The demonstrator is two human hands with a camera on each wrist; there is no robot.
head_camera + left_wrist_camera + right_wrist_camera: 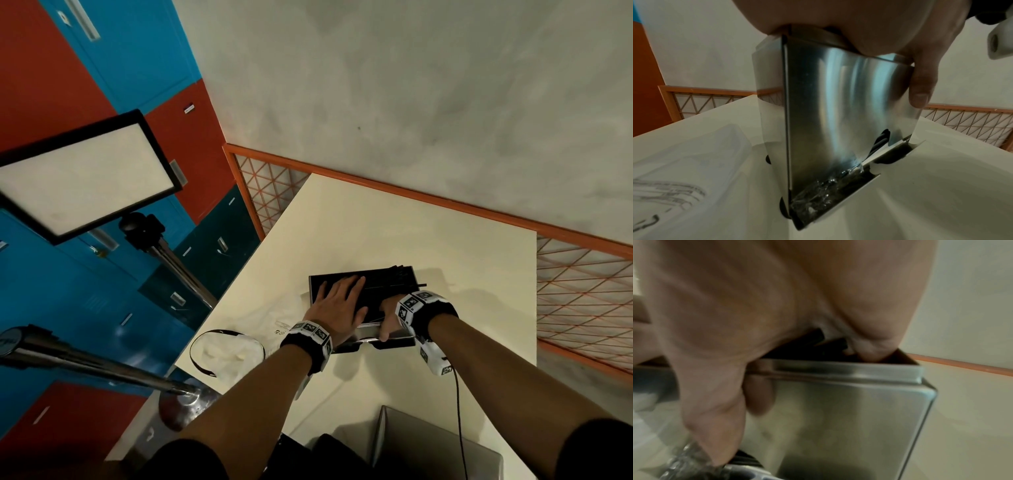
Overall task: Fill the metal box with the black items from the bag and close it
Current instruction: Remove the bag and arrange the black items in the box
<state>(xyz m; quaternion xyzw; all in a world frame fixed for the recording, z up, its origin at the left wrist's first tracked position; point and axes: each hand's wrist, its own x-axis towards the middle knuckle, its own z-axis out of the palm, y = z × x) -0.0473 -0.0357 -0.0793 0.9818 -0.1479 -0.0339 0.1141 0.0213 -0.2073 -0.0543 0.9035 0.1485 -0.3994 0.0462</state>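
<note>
The metal box (363, 334) stands on the white table (462, 257), its open top packed with black items (387, 281). My left hand (339, 301) lies flat on the black items with straight fingers. My right hand (388, 317) grips the box's near right rim, fingers inside and thumb down the outside wall. The left wrist view has the shiny box wall (838, 105) under my left palm (838, 13). In the right wrist view my right hand (735, 321) is curled over the box rim (849, 369). The white plastic bag (260, 308) lies left of the box.
A white thing with a black strap (226, 349) lies near the table's left edge. A grey metal piece (428, 442) stands at the near edge. An orange mesh fence (582, 291) runs behind and right. A light panel on a stand (85, 178) is to the left.
</note>
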